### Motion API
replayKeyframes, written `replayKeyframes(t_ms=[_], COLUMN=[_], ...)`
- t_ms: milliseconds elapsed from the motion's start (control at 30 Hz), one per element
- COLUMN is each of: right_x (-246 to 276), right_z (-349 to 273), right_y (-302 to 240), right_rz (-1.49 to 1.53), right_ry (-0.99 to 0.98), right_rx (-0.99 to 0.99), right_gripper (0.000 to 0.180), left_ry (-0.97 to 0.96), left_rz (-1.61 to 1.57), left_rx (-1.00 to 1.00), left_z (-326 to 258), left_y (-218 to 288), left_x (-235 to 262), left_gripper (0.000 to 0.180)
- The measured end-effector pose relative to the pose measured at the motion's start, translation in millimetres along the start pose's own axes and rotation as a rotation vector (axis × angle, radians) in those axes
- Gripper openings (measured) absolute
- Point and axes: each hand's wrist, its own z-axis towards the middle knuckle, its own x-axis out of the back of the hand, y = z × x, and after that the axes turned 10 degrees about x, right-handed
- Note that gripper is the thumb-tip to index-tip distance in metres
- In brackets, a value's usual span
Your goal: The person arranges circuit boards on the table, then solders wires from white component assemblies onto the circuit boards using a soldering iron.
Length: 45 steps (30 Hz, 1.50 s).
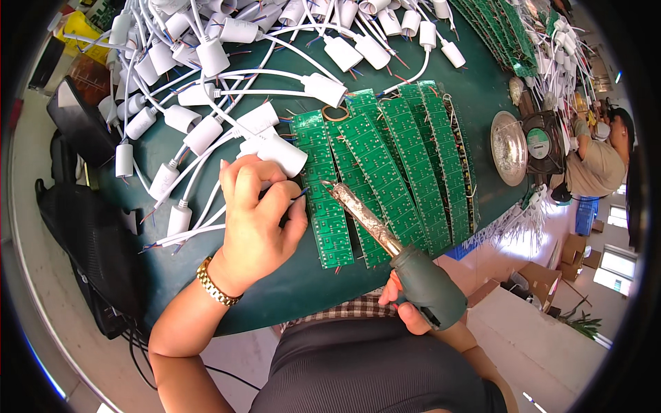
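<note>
Left hand (256, 220) curled, fingers pinched — right hand (406, 303) low, fist-closed, forearms from below.

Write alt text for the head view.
The right hand holds a soldering iron with its tip over green circuit board strips, while the left hand pinches a thin wire from a white lamp socket on a green table.
</note>
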Motion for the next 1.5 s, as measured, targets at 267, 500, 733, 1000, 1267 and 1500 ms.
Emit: replayKeyframes(t_ms=[267, 500, 733, 1000, 1267, 1500], right_x=[-2.1, -11.1, -10.1, -1.4, 6.3, 11.9], right_z=[-9.4, -10.3, -1.3, -9.6, 5.8, -2.4], right_y=[9.3, 11.0, -0.7, 5.3, -14.9, -9.2], right_rz=[0.226, -0.429, -0.495, -0.338, 0.105, -0.105], right_ry=[0.083, -0.015, -0.053, -0.119, 0.14, 0.082], right_rx=[-0.074, -0.029, -0.034, -0.185, -0.01, -0.042], right_gripper=[0.061, 0.022, 0.008, 0.014, 0.054, 0.053], left_ry=[-0.004, -0.03, -0.028, -0.023, -0.029, -0.007], left_rz=[-0.006, 0.106, 0.144, 0.144, 0.155, 0.133], left_rx=[-0.005, -0.027, 0.006, -0.003, -0.01, -0.053], left_z=[-0.5, 2.1, 2.1, 1.2, 1.8, 5.2], left_y=[-2.8, 1.5, 5.3, 5.1, 7.1, 5.0], left_x=[-0.7, 0.1, -1.4, -2.1, -1.9, -5.0], left_gripper=[0.022, 0.025, 0.026, 0.026, 0.026, 0.025])
